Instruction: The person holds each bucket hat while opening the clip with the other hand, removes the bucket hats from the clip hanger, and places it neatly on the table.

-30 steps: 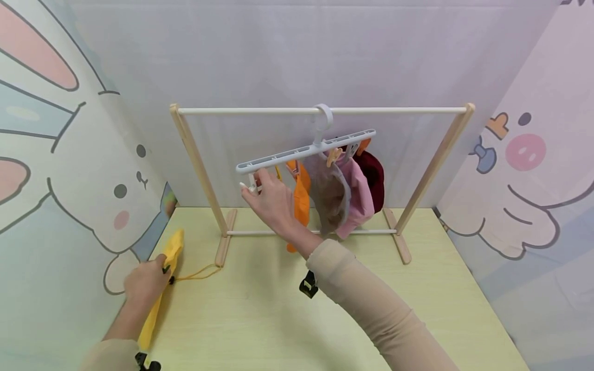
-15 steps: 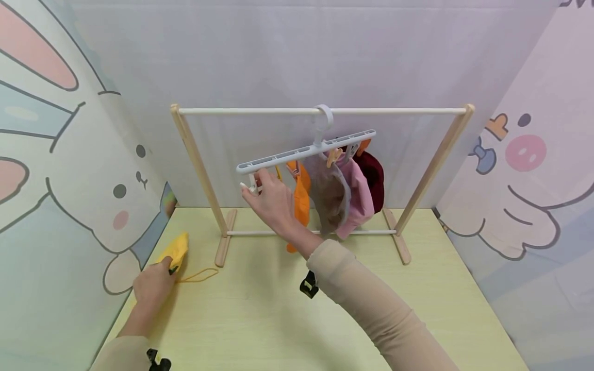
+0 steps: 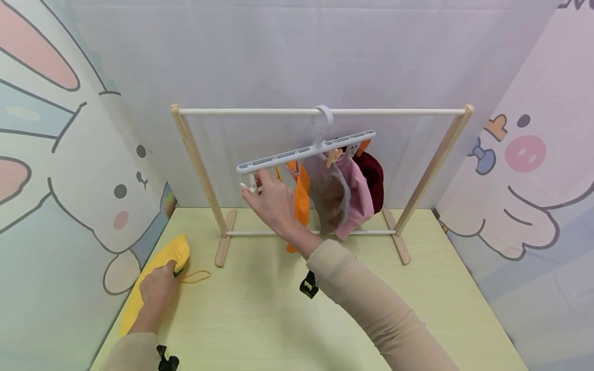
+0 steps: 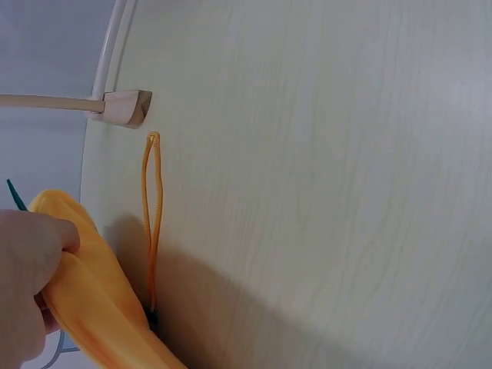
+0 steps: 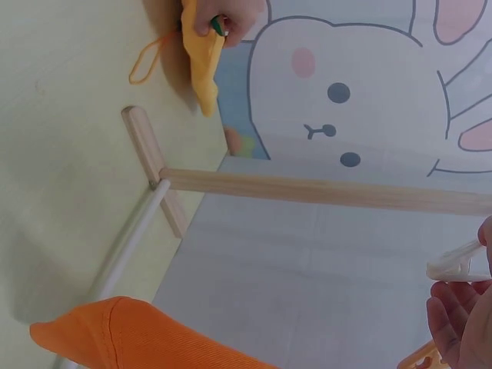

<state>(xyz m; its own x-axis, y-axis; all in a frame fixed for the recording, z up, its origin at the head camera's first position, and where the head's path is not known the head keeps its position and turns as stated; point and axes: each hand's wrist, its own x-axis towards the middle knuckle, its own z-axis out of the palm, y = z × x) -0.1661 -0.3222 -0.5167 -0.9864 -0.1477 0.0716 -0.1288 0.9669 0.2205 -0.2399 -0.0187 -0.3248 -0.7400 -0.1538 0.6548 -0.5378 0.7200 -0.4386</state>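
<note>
Fingers of the right hand (image 3: 274, 206) are pinching a small white plastic clip (image 5: 442, 269) beneath the left end of a pale grey plastic bar hanger (image 3: 306, 152); they are probably steadying or squeezing it, though whether its mouth is spreading I cannot tell. Fingers of the left hand (image 3: 160, 283) are grasping a bright yellow cloth piece (image 3: 178, 251) near one end, at the counter's left edge, perhaps because that end is easier to lift. Beside them a thin orange-yellow cord loop (image 4: 152, 273) is trailing onto the pale wood-grain counter (image 3: 232, 319), and a dark green piece (image 5: 218, 26) is poking out at the grip, its nature unclear.

Hooked over the white crossbar (image 3: 394, 111) of a wooden-legged rack, the hanger is slanting in the head view, its left end appearing lower. Under it, an orange cloth piece (image 3: 302, 203) is dangling near the right hand, while grey-brown (image 3: 327, 196), pink (image 3: 359, 198) and dark red cloth pieces (image 3: 375, 175) are hanging close together on the right, seemingly supported by the coloured clips (image 3: 334, 156) above them.
</note>
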